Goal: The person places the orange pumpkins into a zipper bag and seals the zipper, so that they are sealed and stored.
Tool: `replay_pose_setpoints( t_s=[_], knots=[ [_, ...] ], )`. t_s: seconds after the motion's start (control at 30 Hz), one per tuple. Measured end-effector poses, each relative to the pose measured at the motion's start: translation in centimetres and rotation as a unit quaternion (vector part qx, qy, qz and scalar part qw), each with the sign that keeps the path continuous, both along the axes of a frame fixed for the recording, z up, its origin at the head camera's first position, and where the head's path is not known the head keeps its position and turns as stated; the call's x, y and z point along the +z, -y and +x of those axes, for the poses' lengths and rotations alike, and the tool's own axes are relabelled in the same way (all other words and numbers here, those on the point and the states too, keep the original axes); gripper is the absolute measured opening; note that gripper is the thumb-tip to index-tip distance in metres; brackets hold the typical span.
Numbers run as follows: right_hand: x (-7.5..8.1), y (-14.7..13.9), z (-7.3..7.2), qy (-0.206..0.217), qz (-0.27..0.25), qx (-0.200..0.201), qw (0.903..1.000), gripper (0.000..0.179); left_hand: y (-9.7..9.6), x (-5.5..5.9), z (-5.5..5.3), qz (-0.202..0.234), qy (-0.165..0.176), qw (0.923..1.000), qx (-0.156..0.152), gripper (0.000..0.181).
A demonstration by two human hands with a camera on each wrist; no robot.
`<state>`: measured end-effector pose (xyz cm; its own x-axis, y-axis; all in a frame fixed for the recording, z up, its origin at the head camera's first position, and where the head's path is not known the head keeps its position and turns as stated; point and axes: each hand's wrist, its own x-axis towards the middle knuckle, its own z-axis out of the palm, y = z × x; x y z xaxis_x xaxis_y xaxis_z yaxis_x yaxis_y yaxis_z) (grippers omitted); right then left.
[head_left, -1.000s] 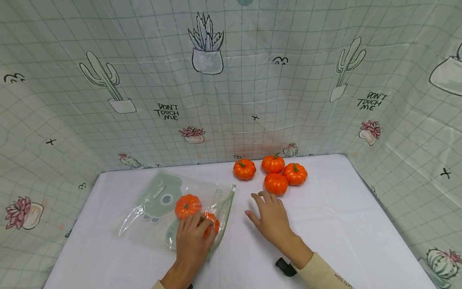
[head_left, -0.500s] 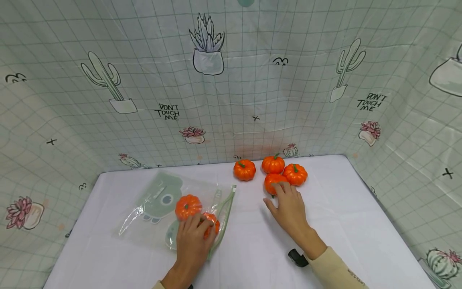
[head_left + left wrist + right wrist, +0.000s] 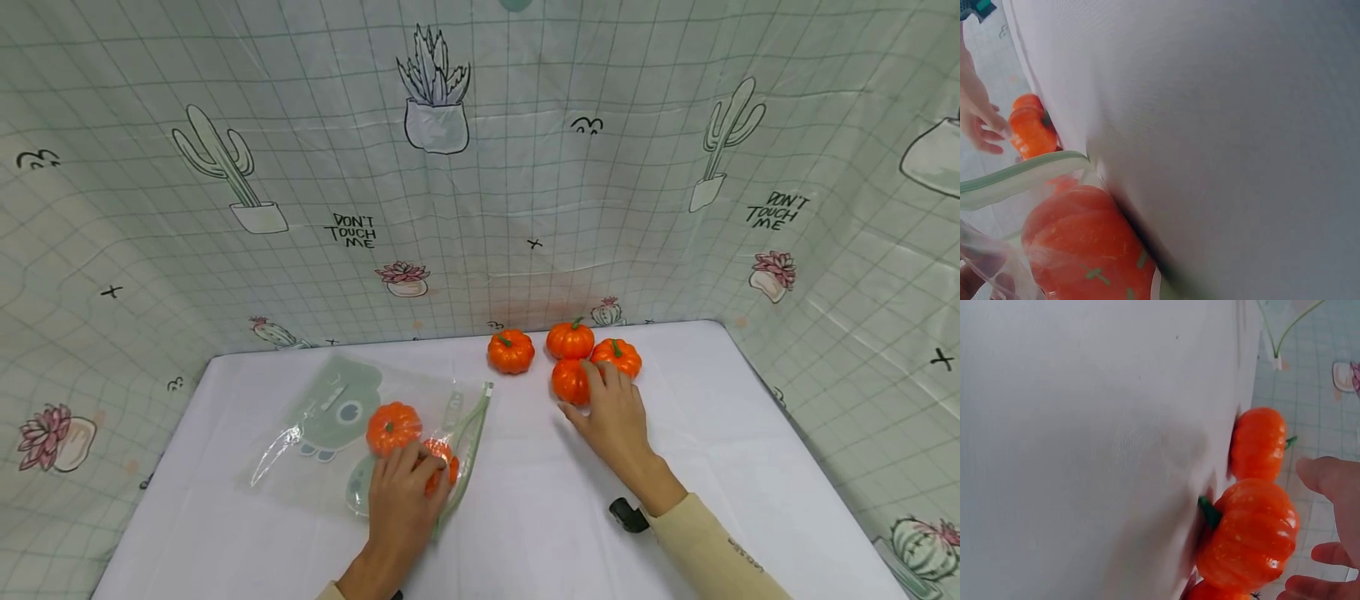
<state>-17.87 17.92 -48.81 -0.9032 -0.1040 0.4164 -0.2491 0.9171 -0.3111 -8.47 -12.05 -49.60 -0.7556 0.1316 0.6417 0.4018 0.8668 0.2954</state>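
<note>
In the head view my left hand (image 3: 405, 504) lies over the clear zip bag (image 3: 300, 487), pinching its film near the green-edged mouth. Inside the bag sit two small orange pumpkins, one pumpkin (image 3: 393, 427) uncovered by the hand and another pumpkin (image 3: 1088, 240) close to the opening, partly hidden by my fingers. My right hand (image 3: 618, 425) reaches to the front pumpkin (image 3: 570, 382) of a cluster, thumb and fingers spread around its near right side. In the right wrist view a gap shows between the thumb and that pumpkin (image 3: 1250, 534), whose green stem points sideways.
Behind the front pumpkin stand a back pumpkin (image 3: 570, 340) and a right pumpkin (image 3: 618, 357), close together. A separate pumpkin (image 3: 511, 352) stands to their left. The white table (image 3: 525, 517) meets a patterned cloth backdrop (image 3: 480, 183) at its far edge.
My right hand has moved forward and right, from short of the cluster to the front pumpkin, which now shows no stem in the head view. My left hand stays on the bag.
</note>
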Motion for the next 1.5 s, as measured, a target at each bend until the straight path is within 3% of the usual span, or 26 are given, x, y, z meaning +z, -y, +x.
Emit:
replay_pose_setpoints(
  t_s=[0.13,0.43,0.6,0.83,1.27,1.5],
  knots=[
    [-0.3,-0.2,-0.5,0.005,0.014,0.003,0.9999,0.081,0.0,-0.1,0.0,-0.002,-0.004,1.0,-0.002,0.016],
    [-0.6,-0.5,-1.5,0.063,0.043,0.003,0.9971,0.083,-0.1,-0.4,0.0,-0.003,-0.021,0.9998,-0.002,0.022],
    [-0.9,-0.5,-1.8,0.058,0.05,0.01,0.997,0.077,0.0,-0.4,0.1,-0.005,-0.006,1.0,-0.005,0.013],
    [-1.2,-0.4,-1.7,0.063,0.037,0.021,0.9971,0.068,-0.2,-0.2,0.2,-0.01,-0.002,0.9999,0.005,0.021],
    [-1.0,0.4,-0.5,0.059,0.049,0.047,0.996,0.067,-0.2,0.0,0.2,-0.009,0.004,0.9999,0.008,0.022],
    [-0.5,2.0,0.8,0.025,0.058,0.074,0.9952,0.07,-0.2,0.0,0.2,-0.007,0.005,0.9999,0.009,0.023]
  ],
)
